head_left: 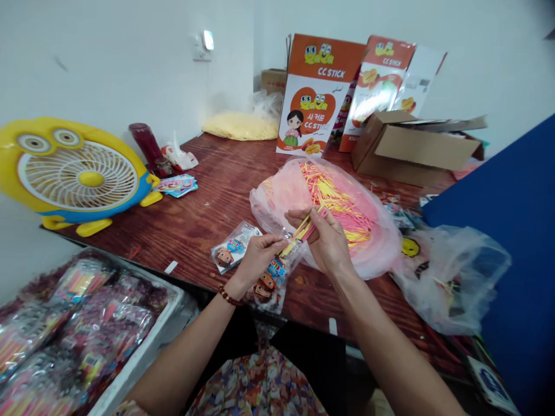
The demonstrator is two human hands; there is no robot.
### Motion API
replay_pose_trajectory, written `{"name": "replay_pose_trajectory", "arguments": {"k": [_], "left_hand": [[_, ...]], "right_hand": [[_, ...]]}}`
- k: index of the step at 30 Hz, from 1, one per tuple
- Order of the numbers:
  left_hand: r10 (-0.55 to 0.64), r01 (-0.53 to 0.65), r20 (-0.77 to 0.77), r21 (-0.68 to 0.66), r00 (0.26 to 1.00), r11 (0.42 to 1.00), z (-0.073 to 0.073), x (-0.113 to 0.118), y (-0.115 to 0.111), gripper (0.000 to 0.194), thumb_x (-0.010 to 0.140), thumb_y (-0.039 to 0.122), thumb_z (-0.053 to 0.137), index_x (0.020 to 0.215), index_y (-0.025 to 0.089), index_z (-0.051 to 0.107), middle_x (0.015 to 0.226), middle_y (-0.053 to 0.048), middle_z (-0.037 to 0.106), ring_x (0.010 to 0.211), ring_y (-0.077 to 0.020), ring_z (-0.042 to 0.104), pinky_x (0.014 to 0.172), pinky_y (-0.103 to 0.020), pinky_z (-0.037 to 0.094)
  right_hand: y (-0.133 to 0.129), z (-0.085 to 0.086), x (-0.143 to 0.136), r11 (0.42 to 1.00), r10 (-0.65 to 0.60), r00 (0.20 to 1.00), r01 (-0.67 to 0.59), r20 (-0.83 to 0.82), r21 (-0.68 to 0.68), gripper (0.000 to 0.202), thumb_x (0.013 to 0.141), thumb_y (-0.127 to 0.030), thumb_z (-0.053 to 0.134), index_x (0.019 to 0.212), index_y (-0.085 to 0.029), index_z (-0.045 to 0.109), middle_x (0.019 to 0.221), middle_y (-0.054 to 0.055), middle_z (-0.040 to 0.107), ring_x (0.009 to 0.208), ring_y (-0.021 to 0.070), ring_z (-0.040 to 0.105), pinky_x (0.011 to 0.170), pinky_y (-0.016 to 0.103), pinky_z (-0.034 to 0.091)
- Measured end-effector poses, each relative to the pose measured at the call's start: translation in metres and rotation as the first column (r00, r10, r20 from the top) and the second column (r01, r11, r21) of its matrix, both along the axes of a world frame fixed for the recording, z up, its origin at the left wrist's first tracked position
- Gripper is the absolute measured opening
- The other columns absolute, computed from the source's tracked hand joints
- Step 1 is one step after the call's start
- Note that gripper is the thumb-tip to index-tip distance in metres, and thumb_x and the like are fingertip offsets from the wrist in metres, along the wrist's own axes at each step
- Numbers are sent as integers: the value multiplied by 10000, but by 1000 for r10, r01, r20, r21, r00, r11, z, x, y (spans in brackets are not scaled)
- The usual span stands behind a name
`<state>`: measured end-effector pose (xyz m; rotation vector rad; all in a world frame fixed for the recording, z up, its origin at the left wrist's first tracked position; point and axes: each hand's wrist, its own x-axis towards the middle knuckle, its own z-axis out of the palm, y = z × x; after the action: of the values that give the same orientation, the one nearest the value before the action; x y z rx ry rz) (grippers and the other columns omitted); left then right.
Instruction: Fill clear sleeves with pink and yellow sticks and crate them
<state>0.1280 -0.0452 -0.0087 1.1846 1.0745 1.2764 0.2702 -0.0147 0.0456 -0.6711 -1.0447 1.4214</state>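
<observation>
Bagging of colored sticks, both hands engaged.
Left hand (pixel 255 257) pinches the printed bag (pixel 274 277); right hand (pixel 327 240) grips pink and yellow sticks (pixel 302 231).

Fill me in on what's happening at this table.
The right hand holds a few pink and yellow sticks at the mouth of a printed clear packet, which the left hand grips near its top. More sticks lie in the open plastic bag just beyond.
</observation>
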Motion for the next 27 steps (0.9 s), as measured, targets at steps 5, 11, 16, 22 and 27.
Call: {"name": "replay_pose_trajectory", "arguments": {"k": [5,11,16,22,27], "left_hand": [[-35,47,-185,61,982,997,0,-2,-1,284,805,392,659,675,145,709,588,23,574,567,-104,442,559,-228,346],[-25,94,-362,174,932,980,6,-6,-4,271,863,344,595,695,159,701,590,23,566,572,-115,456,575,-235,337],[-2,113,-451,218,892,969,8,-6,-8,297,907,322,536,719,160,698,597,17,571,575,-121,482,590,-240,341],[-16,58,-306,131,952,990,-2,0,-7,299,878,356,576,694,144,677,588,27,537,570,-103,423,572,-226,325],[-46,50,-110,30,993,998,-2,6,-7,329,836,418,627,676,134,673,595,26,536,569,-97,421,561,-224,331]], "right_hand": [[3,4,6,996,33,984,-46,174,71,282,827,-477,687,830,-229,552,847,19,757,869,198,730,868,395,565],[6,5,9,991,68,968,-93,244,95,287,847,-494,651,851,-235,527,833,13,752,813,182,728,827,374,571],[7,1,4,995,45,975,-63,216,76,275,855,-478,641,855,-237,509,826,5,750,807,183,734,812,364,570],[5,-11,0,995,-71,989,61,128,80,209,894,-423,596,866,-237,503,835,10,762,867,196,734,830,360,558],[-5,-24,0,990,-137,983,132,120,45,198,895,-439,570,889,-251,510,921,21,772,963,218,713,892,383,536]]}}
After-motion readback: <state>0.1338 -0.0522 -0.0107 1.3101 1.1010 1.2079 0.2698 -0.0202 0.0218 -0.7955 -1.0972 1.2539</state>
